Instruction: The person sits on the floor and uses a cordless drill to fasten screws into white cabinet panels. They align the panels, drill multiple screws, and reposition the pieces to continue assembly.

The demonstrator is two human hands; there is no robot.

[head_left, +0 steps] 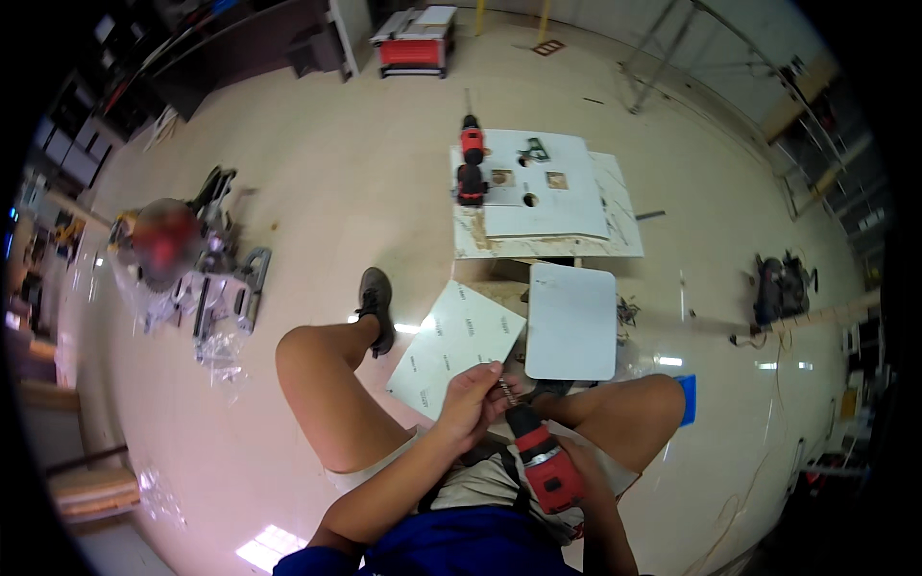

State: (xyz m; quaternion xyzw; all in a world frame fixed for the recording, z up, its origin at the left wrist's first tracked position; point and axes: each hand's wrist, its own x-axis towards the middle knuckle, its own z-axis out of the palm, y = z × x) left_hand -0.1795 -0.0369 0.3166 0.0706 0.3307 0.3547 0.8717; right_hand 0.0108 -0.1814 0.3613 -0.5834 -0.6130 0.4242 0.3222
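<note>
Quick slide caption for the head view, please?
Seated person's left hand pinches the bit of a red cordless drill gripped by the right hand.

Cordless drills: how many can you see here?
2. One red and black drill is in the person's lap, right hand holding it, left hand at its bit. The other drill lies on the white board on the floor ahead. More may be hidden in the clutter.

The red-and-black drill [544, 463] looks like matt plastic with a metal bit, above a glossy, smooth floor [346, 182]
</note>
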